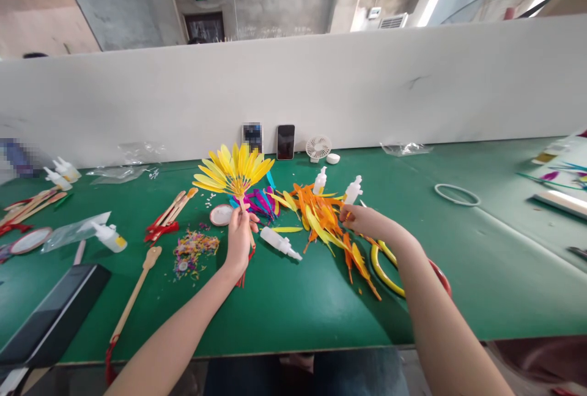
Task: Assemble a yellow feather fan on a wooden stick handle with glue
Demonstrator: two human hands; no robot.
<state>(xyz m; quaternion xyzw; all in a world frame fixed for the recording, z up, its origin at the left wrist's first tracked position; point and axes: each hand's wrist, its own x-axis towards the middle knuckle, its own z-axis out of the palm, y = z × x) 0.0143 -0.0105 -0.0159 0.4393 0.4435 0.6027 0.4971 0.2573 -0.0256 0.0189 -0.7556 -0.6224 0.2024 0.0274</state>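
Observation:
My left hand (239, 234) is closed round the wooden handle of a fan of yellow feathers (232, 171), held upright above the green table (293, 298). My right hand (362, 219) reaches into a pile of orange and yellow feathers (321, 216), its fingers pinched together on something I cannot make out. A white glue bottle (279, 242) lies on its side between my hands. Two more glue bottles (353, 190) stand behind the pile. Pink and blue feathers (261, 202) lie just behind the fan's handle.
A yellow ring (383, 267) lies under my right forearm, a white ring (457, 195) further right. Wooden handles with red tassels (167, 216), a wooden spoon-shaped stick (135, 292), feather scraps (192, 248) and a dark box (50, 316) lie left. Phones and a small fan (318, 147) lean on the white partition.

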